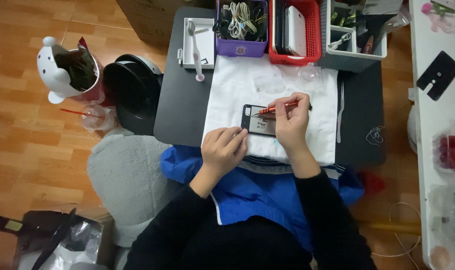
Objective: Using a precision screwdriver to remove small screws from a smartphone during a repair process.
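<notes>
Right hand (291, 121) covers the right end of the phone (258, 120); its open back shows parts too small to tell. Screwdriver (280, 107) tip too fine to see where it lands. Left hand (223, 149) hides its own fingertips, curled at the phone's lower edge. Red basket (313, 30) and purple basket (241, 47) cut off by the top edge. Cables in the purple basket cannot be told apart.
</notes>
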